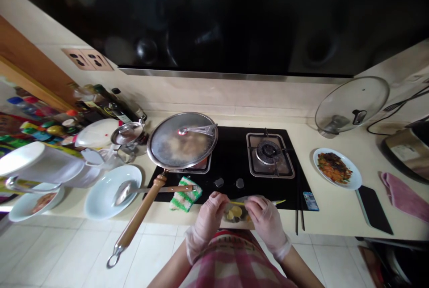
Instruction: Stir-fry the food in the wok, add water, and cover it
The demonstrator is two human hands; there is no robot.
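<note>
Fingers (219,198) of the left hand (208,218) are curled together on the near-left edge of a small dish (236,213) that sits at the front edge of the desk (330,207), just ahead of the hob (231,163). The right hand (266,218) pinches its fingers (252,203) shut on a thin yellow-handled utensil (264,202), most likely a small knife, whose tip points right across the dish. Both hands wear thin clear gloves. In the dish lie a few pale yellow pieces of food, too small to name.

By the look of it, the step in hand is trimming or portioning those pieces over the dish. A next move would call for keeping the dish steady with the left hand while the tool works, and for care with the long wooden pan handle (140,214) that juts out past the desk edge just to the left.

On the left burner stands a pan under a steamed-up lid (182,140); the right burner (270,151) is bare. A green and white sponge (185,197) lies by the pan handle, a ladle (134,189) rests across a white bowl (107,198), dark chopsticks (299,207) lie right of the hands, and a plate of cooked vegetables (336,169) sits further right beside a black phone (373,207) and a pink cloth (404,196). A glass lid (351,102) leans on the wall.

No writing can be read: the bottle labels at the left and a small blue card (310,201) are too blurred.
</note>
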